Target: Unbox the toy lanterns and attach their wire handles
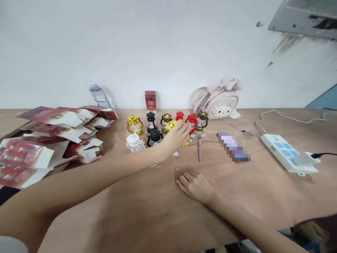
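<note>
My left hand [176,138] reaches across to the group of small lanterns, its fingers closed around a gold lantern [172,125]. The hand covers most of that lantern; its top and a bit of gold rim show. Just beyond the fingertips stands a red lantern [191,121]. A black lantern [154,137] and a white lantern [135,142] are near my left forearm. My right hand [196,186] rests on the table with its fingers curled in, and nothing shows in it. A small round disc [177,169] lies just past its fingertips.
Red printed boxes [47,117] pile up at left; a small red box [150,102] stands by the wall. A bottle [98,95], pink bag [221,100], screwdriver [199,149], blurred flat object [233,147] and power strip [288,153] with its cable are on the table [137,214].
</note>
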`<state>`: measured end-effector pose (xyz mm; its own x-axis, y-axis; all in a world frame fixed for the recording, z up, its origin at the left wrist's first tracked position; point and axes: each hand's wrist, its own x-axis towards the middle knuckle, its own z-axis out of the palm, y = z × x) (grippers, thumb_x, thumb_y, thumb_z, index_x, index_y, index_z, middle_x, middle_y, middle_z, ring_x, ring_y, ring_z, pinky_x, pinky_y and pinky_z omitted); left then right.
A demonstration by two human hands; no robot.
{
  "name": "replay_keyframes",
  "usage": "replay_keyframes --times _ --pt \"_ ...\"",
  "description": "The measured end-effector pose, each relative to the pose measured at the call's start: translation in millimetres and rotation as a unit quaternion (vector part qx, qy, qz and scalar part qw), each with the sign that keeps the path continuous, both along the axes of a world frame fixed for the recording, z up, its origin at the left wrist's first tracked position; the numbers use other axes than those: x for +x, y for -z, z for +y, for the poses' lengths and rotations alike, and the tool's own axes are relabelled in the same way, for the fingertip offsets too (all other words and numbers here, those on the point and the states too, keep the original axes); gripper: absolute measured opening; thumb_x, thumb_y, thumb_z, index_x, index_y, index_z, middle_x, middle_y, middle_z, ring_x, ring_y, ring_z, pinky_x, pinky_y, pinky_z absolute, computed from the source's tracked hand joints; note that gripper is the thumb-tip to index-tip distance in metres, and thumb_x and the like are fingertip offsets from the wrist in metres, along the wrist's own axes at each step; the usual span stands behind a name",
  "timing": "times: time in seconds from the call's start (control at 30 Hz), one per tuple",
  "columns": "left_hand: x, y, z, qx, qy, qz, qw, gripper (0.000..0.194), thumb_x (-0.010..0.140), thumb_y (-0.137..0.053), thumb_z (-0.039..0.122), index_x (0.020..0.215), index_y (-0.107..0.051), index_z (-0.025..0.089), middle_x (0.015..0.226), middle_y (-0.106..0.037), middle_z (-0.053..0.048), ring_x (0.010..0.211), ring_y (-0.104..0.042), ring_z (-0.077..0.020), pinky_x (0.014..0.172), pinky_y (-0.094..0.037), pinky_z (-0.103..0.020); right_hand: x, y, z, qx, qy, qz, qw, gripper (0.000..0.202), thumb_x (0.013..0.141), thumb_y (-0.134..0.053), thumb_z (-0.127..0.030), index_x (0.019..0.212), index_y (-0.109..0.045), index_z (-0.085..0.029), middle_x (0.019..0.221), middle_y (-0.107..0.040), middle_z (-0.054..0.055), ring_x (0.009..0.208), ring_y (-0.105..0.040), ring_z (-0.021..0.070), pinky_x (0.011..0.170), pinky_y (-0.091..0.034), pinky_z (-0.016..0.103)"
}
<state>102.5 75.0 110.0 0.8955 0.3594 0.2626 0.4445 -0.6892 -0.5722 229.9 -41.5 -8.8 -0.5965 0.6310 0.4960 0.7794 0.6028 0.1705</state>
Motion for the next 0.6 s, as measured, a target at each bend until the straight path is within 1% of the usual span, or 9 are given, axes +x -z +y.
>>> replay_keyframes --times 0.07,0.13,0.2,0.27,0.37,0.47,0.6 --pt "12.7 7.9 8.5 -0.042 -0.013 0.024 0.999 0.029 0.079 -0.055 0.005 0.102 -0.069 0.014 0.110 -0.066 -0.013 0.109 -0.055 -0.0269 0.098 -0.037 -0.042 3.0 -0.6 -2.3 -0.002 -0.010 0.003 1.000 0.029 0.093 -0.047 -0.023 0.065 -0.054 -0.018 0.057 -0.057 0.000 0.052 -0.052 0.0120 0.047 -0.021 0.029" --pt "19.2 18.6 15.5 -0.058 -0.024 0.027 0.998 0.032 0.073 -0.059 0.002 0.098 -0.072 0.017 0.107 -0.068 -0.011 0.112 -0.054 -0.0274 0.099 -0.036 -0.042 5.6 -1.7 -4.3 0.000 -0.025 0.003 1.000 0.030 0.093 -0.046 -0.022 0.064 -0.053 -0.018 0.056 -0.056 0.000 0.050 -0.050 0.0112 0.048 -0.020 0.029" --pt "20.8 28.7 20.9 -0.066 -0.033 0.025 0.997 0.035 0.069 -0.060 0.002 0.096 -0.073 0.021 0.105 -0.069 -0.010 0.115 -0.052 -0.0284 0.100 -0.035 -0.043 7.2 -2.5 -5.6 0.000 -0.036 0.004 0.999 0.031 0.094 -0.045 -0.022 0.064 -0.053 -0.018 0.054 -0.055 0.000 0.048 -0.048 0.0109 0.048 -0.021 0.029" --pt "19.5 35.7 25.1 -0.072 -0.044 0.027 0.996 0.036 0.070 -0.058 0.004 0.096 -0.074 0.023 0.105 -0.069 -0.009 0.118 -0.049 -0.0293 0.101 -0.033 -0.045 7.9 -2.7 -6.1 -0.003 -0.034 0.006 0.999 0.031 0.094 -0.043 -0.022 0.065 -0.053 -0.018 0.054 -0.056 0.000 0.048 -0.048 0.0111 0.048 -0.020 0.029" --pt "16.8 40.9 29.9 -0.081 -0.052 0.037 0.995 0.036 0.070 -0.056 0.005 0.095 -0.075 0.024 0.104 -0.069 -0.010 0.116 -0.050 -0.0295 0.102 -0.032 -0.046 7.7 -1.7 -5.7 0.000 -0.015 0.011 1.000 0.030 0.095 -0.043 -0.024 0.067 -0.053 -0.018 0.056 -0.057 0.000 0.048 -0.048 0.0115 0.046 -0.016 0.029" --pt "15.8 44.0 32.8 -0.094 -0.049 0.050 0.993 0.037 0.068 -0.056 0.003 0.093 -0.075 0.023 0.104 -0.069 -0.010 0.114 -0.051 -0.0285 0.104 -0.031 -0.044 7.2 -0.1 -4.3 0.007 -0.019 0.024 1.000 0.031 0.094 -0.043 -0.024 0.066 -0.053 -0.018 0.056 -0.057 0.000 0.049 -0.050 0.0116 0.047 -0.017 0.029" --pt "16.2 49.1 35.0 -0.113 -0.039 0.053 0.991 0.044 0.065 -0.055 0.003 0.095 -0.074 0.028 0.107 -0.069 -0.007 0.120 -0.049 -0.0272 0.107 -0.029 -0.044 7.2 0.4 -2.5 0.000 -0.029 0.033 0.999 0.031 0.094 -0.043 -0.023 0.065 -0.053 -0.017 0.056 -0.057 0.001 0.047 -0.050 0.0114 0.046 -0.018 0.029"
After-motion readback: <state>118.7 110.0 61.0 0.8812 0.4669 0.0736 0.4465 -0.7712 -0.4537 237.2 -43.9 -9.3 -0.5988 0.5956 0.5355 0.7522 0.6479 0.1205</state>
